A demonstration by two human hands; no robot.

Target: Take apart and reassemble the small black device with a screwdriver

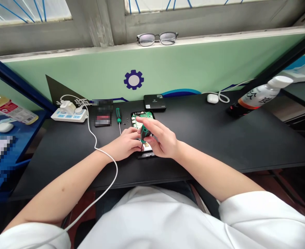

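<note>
My right hand (165,138) is closed around the green-and-black handle of a screwdriver (145,131). The screwdriver stands nearly upright, its shaft pointing down over an opened electronic device (148,116) with a green circuit board and a black casing. My left hand (126,143) lies over the left edge of the device, fingers bent and gripping there, close to the screwdriver's shaft. My hands cover much of the device, and the screwdriver's tip is hard to make out. A second green-handled screwdriver (118,116) lies left of the device, beside several tiny dark screws (124,124).
Behind the device sits a flat black box (154,103). A power strip (69,115) stands left; its white cable (95,138) crosses my left forearm. At right are a white earbud case (212,99) and a bottle (258,96). Glasses (157,39) rest on the ledge.
</note>
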